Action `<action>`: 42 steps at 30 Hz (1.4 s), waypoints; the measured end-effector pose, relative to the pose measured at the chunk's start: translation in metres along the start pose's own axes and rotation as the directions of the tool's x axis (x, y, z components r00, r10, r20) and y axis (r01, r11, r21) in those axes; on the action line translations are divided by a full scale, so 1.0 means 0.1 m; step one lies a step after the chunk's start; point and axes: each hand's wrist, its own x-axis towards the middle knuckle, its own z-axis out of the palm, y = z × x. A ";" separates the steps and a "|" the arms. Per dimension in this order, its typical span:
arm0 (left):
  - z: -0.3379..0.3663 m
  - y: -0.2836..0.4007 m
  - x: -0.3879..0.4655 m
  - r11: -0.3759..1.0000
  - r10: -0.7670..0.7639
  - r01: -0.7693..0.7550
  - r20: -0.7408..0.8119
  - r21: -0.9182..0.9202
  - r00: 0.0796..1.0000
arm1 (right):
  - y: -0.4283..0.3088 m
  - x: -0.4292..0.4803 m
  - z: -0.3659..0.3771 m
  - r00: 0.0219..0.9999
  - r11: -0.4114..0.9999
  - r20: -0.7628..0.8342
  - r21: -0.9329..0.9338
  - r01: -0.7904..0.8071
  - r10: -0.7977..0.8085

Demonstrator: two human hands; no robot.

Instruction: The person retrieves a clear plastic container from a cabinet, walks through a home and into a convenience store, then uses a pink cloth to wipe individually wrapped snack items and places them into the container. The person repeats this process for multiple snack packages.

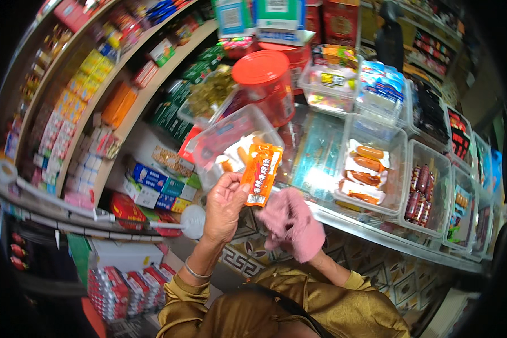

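My left hand point(224, 205) pinches an orange sausage packet point(262, 174) between thumb and fingers and holds it upright. The packet bears printed writing. Behind it, a clear plastic tub point(211, 143) with wrapped sausages tilts on the counter. A pink fluffy cloth point(300, 224) wraps my right hand, whose fingers are hidden beneath it; only the wrist and forearm show. That hand is just in front of the counter's metal edge point(338, 219), below and right of the packet. Right of the tub, another clear bin point(399, 169) contains several sausages in white-backed wrappers.
On the glass counter point(321, 148), several more clear bins hold packaged snacks, among them dark red sausages point(420, 190). A red-lidded jar point(264, 88) stands behind the tilted tub. Stocked shelves point(80, 110) curve along the left. Shrink-wrapped cans point(126, 291) are stacked low at left.
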 end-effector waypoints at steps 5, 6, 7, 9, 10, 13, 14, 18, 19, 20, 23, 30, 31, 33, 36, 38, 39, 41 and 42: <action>-0.50 -0.28 -0.70 0.994 0.089 -0.081 -0.105 0.075 0.990 | 0.63 0.24 1.06 0.822 0.689 -0.009 -0.549 0.472 -0.570; -0.56 -0.32 -0.83 0.973 0.073 -0.040 -0.142 0.227 0.987 | 0.73 0.27 1.25 0.736 0.613 0.000 -0.552 0.565 -0.677; -0.62 -0.35 -0.95 0.899 0.279 -0.206 -0.143 0.386 0.950 | 0.80 0.30 1.43 0.820 0.758 -0.008 -0.388 0.524 -0.572; -0.84 -0.37 -1.20 0.924 0.256 -0.186 -0.180 0.334 0.950 | 0.78 0.39 1.59 0.872 0.786 -0.102 -0.494 0.372 -0.478; -0.97 -0.36 -1.35 0.934 0.266 -0.199 -0.205 0.297 0.942 | 0.74 0.38 1.66 0.838 0.741 -0.120 -0.544 0.392 -0.532; -1.20 -0.34 -1.86 0.852 0.332 -0.251 -0.103 0.459 0.938 | 0.47 0.34 1.86 0.779 0.642 -0.096 -0.632 0.434 -0.620; -1.24 -0.35 -2.03 0.952 0.230 -0.196 -0.125 0.236 0.965 | 0.39 0.28 1.93 0.822 0.683 -0.066 -0.597 0.421 -0.565; -1.56 -0.30 -2.63 0.976 0.043 -0.046 -0.020 -0.212 0.999 | 0.27 -0.11 2.34 0.839 0.544 0.112 -0.714 0.440 -0.532; -1.65 -0.30 -2.72 0.965 0.063 -0.059 0.004 -0.257 0.998 | 0.28 -0.20 2.46 0.857 0.526 0.152 -0.732 0.433 -0.493; -1.74 -0.31 -2.78 0.957 0.027 -0.019 0.022 -0.289 0.999 | 0.30 -0.28 2.59 0.870 0.508 0.193 -0.746 0.430 -0.454; -1.90 -0.35 -2.93 0.995 0.101 -0.103 -0.220 0.002 0.970 | 0.38 -0.49 2.97 0.910 0.422 0.261 -0.821 0.384 -0.321; -2.31 -0.35 -3.23 0.910 0.411 -0.303 -0.702 0.281 0.582 | 0.81 -0.92 3.72 0.756 0.613 0.456 -0.448 0.651 -0.469; -2.34 -0.35 -3.28 0.873 0.481 -0.356 -0.701 0.333 0.526 | 0.96 -1.02 3.83 0.734 0.677 0.509 -0.342 0.652 -0.450; -2.40 -0.35 -3.40 0.843 0.527 -0.373 -0.728 0.386 0.438 | 1.11 -1.19 3.88 0.686 0.694 0.564 -0.255 0.673 -0.459; -2.45 -0.36 -3.58 0.829 0.552 -0.343 -0.750 0.442 0.365 | 1.18 -1.39 4.00 0.793 0.715 0.518 -0.416 0.562 -0.321; -2.50 -0.38 -3.68 0.815 0.572 -0.319 -0.759 0.484 0.310 | 1.17 -1.55 4.10 0.844 0.687 0.456 -0.519 0.509 -0.282; -2.53 -0.39 -3.72 0.827 0.551 -0.333 -0.769 0.453 0.324 | 1.17 -1.64 4.13 0.862 0.702 0.427 -0.524 0.483 -0.275; -2.56 -0.41 -3.75 0.835 0.535 -0.341 -0.782 0.432 0.320 | 1.17 -1.80 4.16 0.851 0.756 0.423 -0.432 0.492 -0.312; -2.58 -0.43 -3.76 0.850 0.508 -0.339 -0.796 0.403 0.329 | 1.20 -1.87 4.15 0.835 0.720 0.427 -0.449 0.530 -0.348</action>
